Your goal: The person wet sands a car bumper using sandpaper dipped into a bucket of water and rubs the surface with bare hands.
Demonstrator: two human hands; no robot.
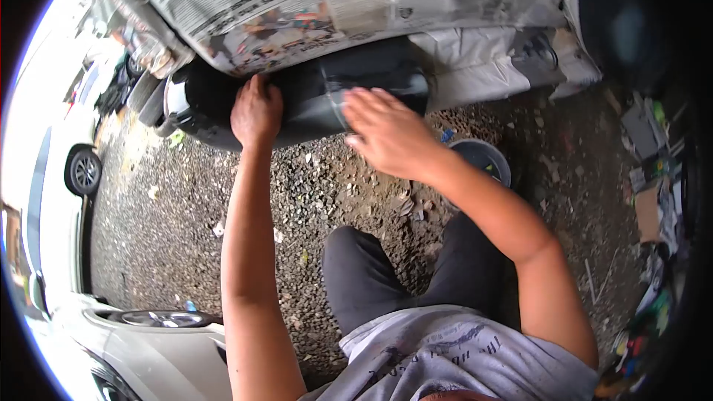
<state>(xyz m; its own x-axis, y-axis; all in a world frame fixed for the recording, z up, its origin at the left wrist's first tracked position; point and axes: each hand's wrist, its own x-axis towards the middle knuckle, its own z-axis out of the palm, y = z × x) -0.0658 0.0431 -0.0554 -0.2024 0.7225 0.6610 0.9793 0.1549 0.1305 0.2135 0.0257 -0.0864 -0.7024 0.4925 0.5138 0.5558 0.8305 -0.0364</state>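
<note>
A dark, glossy curved panel [308, 96], which looks like a car's bumper, runs below newspaper sheets [297, 7]. Against its left part rests my left hand [256, 113], fingers bent and thumb a little apart, with the fingertips close to the paper's lower edge. My right hand [382, 130] lies flat over the panel's right part, its fingers stretched and slightly blurred. Nothing shows in either hand; what may be under the right palm is hidden. A thin pale line crosses the panel just left of the right fingers.
A dark round bucket [481, 162] stands on the ground below the panel's right end, by my right forearm. Tyres [148, 104] are at the left end. White cars [156, 345] stand at left and lower left. Mixed litter [648, 212] lines the right side; gravel covers the ground.
</note>
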